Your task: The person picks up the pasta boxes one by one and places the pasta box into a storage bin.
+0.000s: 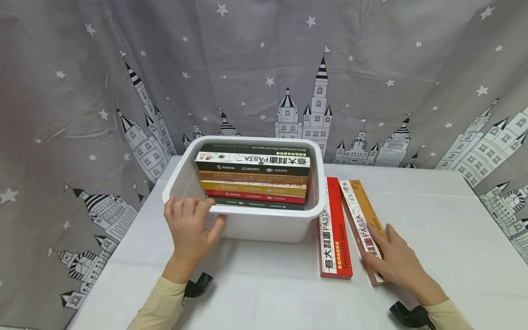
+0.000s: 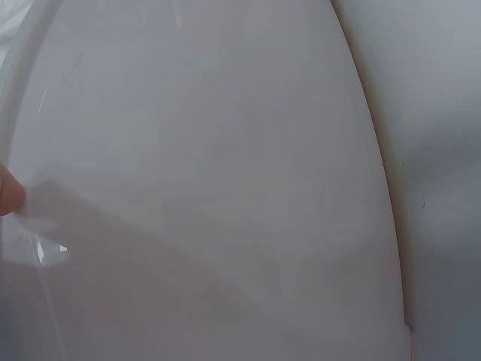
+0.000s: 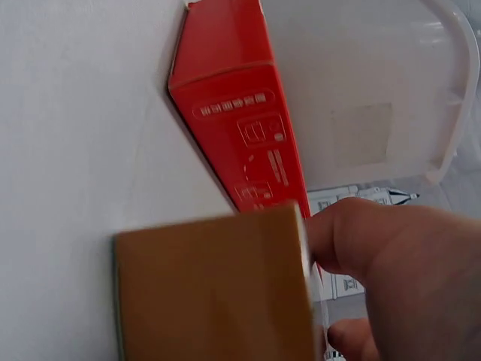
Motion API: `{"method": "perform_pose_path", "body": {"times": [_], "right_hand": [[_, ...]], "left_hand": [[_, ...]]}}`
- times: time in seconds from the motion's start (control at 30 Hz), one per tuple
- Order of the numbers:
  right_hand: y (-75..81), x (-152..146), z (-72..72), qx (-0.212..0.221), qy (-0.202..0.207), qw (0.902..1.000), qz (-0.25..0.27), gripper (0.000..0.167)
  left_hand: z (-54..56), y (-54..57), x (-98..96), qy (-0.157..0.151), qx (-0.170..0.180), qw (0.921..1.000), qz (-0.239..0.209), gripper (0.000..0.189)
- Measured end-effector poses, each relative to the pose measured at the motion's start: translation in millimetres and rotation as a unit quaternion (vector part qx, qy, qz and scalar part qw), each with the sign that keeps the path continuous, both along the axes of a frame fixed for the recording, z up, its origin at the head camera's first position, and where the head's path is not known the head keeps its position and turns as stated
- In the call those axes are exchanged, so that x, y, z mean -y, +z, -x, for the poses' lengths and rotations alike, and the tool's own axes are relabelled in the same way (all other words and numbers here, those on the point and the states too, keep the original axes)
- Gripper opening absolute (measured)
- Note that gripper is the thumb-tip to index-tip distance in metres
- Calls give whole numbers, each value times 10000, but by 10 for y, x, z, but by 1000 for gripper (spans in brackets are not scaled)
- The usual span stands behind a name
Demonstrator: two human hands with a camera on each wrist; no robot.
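My left hand [image 1: 191, 224] grips the near-left rim of a white plastic bin [image 1: 260, 227], fingers over the edge and thumb on the outside. In the left wrist view the bin's smooth wall [image 2: 210, 143] fills most of the picture, with one fingertip [image 2: 11, 192] at its edge. My right hand [image 1: 398, 259] holds a brown pasta box [image 1: 358, 215] near its close end, thumb on one side and fingers across it. The box's plain brown end [image 3: 210, 293] shows close up in the right wrist view. A red tomato sauce pasta box [image 1: 336, 229] lies just left of it.
Several pasta boxes stand on edge in the bin, among them a black one [image 1: 251, 167], an orange-brown one [image 1: 251, 177] and a red one [image 1: 255, 196]. A white cloth covers the table [image 1: 264, 284]. Behind hangs a grey castle-print curtain [image 1: 247, 55].
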State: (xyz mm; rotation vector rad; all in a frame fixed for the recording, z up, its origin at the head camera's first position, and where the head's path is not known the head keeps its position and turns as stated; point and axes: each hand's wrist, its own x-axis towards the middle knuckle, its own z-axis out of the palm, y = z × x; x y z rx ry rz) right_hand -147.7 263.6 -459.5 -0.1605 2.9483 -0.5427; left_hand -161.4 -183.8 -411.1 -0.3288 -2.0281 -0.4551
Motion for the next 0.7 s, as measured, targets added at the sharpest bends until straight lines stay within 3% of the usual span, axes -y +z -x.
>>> {"method": "perform_pose_path", "body": {"times": [0.27, 0.53, 0.7], "right_hand": [[32, -129, 51, 42, -136, 9998, -122, 75], [-37, -395, 103, -443, 34, 9986, -270, 70], [-69, -493, 129, -522, 183, 9973, -473, 70]], "left_hand": [[4, 2, -3, 23, 5, 10000, 12, 29], [1, -3, -4, 35, 59, 10000, 9, 30], [-4, 8, -6, 25, 46, 10000, 0, 30]]}}
